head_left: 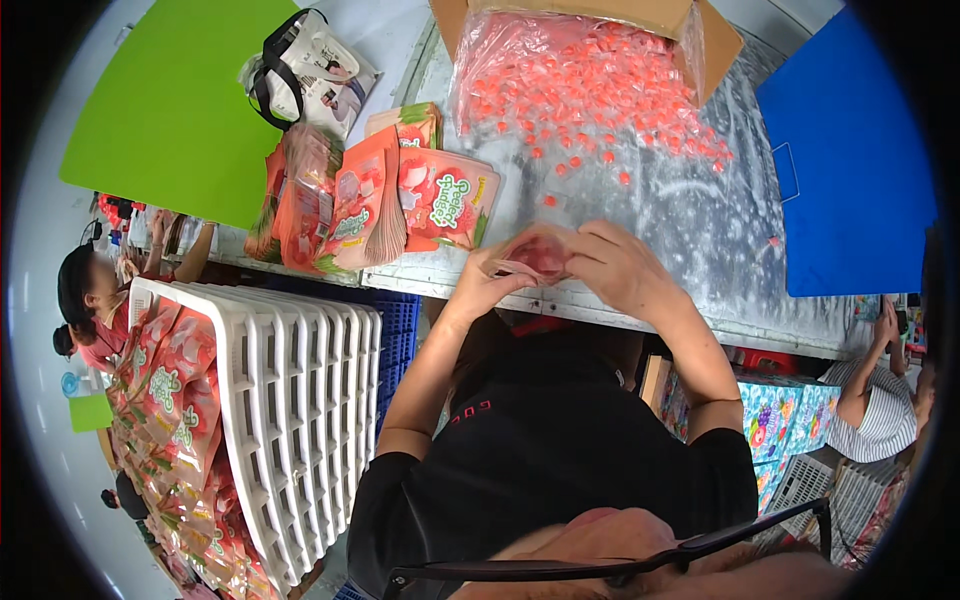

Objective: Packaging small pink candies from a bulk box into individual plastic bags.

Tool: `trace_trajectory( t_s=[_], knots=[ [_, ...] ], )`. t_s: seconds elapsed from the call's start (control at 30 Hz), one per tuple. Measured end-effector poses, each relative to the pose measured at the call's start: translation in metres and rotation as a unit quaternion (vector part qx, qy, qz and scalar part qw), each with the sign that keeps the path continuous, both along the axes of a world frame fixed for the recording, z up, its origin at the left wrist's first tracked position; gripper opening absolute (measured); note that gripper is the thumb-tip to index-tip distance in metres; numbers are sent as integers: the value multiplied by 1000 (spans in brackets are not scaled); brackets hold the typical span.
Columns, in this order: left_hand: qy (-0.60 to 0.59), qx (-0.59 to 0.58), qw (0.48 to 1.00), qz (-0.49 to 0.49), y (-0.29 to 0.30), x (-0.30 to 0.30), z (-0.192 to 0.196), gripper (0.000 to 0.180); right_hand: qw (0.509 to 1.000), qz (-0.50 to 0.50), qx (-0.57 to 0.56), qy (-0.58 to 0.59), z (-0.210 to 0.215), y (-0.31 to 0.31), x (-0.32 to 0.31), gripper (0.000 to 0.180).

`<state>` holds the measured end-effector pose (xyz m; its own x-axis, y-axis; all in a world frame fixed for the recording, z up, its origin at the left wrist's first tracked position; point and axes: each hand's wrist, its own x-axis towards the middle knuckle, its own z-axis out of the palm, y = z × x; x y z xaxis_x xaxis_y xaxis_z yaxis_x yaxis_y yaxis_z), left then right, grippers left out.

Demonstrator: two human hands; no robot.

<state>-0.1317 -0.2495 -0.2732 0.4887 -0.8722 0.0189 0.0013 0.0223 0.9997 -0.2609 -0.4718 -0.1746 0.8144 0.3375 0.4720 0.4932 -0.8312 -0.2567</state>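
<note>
Both hands meet at the near edge of a shiny metal table [690, 215]. My left hand [482, 282] and my right hand [612, 265] together hold a small pink pouch [540, 255] with red content showing between the fingers. Beyond the hands, loose red-orange wrapped candies [600, 95] spill from a clear plastic bag lying in an open cardboard box [665, 18]. A fanned stack of flat pink pouches [385, 200] lies on the table to the left of my left hand.
A white plastic crate [300, 400] stands at my left, filled pouches [170, 400] beside it. A black-and-white bag [305, 70] lies by a green board [170, 100]. A blue board [850, 160] is right. Other people work at far left [95, 300] and right [880, 400].
</note>
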Motion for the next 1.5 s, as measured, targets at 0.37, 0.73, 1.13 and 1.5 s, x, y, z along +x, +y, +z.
trace_trajectory(
  t_s=[0.37,0.73,1.13,1.5],
  knots=[
    [-71,-78,994,31,2,-8,25,59,873,-46,468,131,-54,9,-5,34],
    [-143,-92,979,110,-1,-14,9,66,995,-52,86,2,34,24,-21,37],
    [-196,-19,971,136,-6,-31,-11,69,905,94,-155,384,10,40,46,10],
    [-149,3,977,150,-5,-33,-19,68,888,31,-116,444,33,51,46,11]
  ],
)
